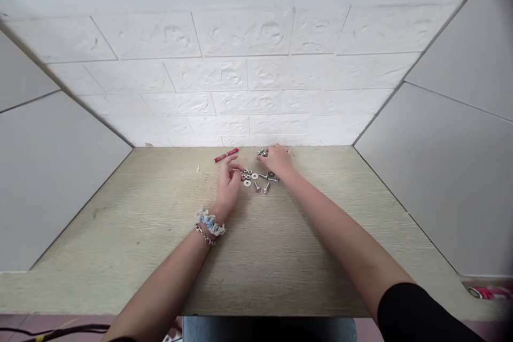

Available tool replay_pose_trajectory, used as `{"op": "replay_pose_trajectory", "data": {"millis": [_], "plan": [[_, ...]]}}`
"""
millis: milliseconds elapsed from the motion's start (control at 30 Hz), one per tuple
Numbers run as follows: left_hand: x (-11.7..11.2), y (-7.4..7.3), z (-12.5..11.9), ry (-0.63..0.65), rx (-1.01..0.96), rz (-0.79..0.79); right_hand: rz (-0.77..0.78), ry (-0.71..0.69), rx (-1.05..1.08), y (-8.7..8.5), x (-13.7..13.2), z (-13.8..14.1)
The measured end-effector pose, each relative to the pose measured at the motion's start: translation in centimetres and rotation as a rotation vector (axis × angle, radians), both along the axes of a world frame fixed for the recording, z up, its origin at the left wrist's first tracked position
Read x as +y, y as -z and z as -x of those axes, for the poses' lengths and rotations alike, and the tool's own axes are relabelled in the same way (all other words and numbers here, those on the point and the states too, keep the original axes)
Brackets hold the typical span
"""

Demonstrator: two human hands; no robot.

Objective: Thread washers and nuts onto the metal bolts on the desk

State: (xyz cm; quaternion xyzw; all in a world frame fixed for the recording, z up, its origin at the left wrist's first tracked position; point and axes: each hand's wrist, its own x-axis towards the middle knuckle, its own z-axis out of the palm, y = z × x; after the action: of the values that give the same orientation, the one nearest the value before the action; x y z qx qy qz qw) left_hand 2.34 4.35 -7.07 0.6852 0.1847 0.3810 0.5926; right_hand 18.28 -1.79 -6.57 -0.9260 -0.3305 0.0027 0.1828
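My left hand [227, 184] rests on the wooden table [160, 235], fingers loosely curled, its fingertips beside several flat washers [248, 176]; I cannot see anything in it. My right hand [278, 160] lies palm down farther back, fingers spread over small metal parts [262, 153] near the wall. Short bolts [261, 187] lie between and just in front of both hands. A scrunchie and a bracelet sit on my left wrist.
A red pen-like object [226, 155] lies at the back of the table, left of the hands. A white brick-pattern wall [248, 96] and grey side panels close in the table. A red item [491, 292] lies off the table's right front corner.
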Motion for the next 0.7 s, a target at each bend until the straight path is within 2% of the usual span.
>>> {"op": "replay_pose_trajectory", "data": {"millis": [167, 333, 433, 533, 600, 700], "plan": [[0.2, 0.3, 0.2, 0.051, 0.031, -0.077, 0.014, 0.031, -0.065, 0.8, 1.6, 0.4], [-0.4, 0.3, 0.7, 0.046, 0.035, -0.111, -0.059, -0.025, -0.035, 0.9, 0.9, 0.3], [-0.8, -0.5, 0.4, 0.029, 0.037, -0.070, -0.251, -0.110, -0.045, 0.0, -0.9, 1.3], [-1.5, -1.7, -0.5, 0.081, 0.167, 0.079, -0.529, -0.308, -0.060, -0.7, -3.3, 3.3], [-2.2, -2.4, -1.1, 0.251, 0.305, 0.210, -0.669, -0.354, -0.148, -0.7, -4.7, 4.8], [-3.3, -3.1, -1.4, 0.378, 0.336, 0.274, -0.801, -0.341, -0.191, -0.4, -6.4, 6.4]]}}
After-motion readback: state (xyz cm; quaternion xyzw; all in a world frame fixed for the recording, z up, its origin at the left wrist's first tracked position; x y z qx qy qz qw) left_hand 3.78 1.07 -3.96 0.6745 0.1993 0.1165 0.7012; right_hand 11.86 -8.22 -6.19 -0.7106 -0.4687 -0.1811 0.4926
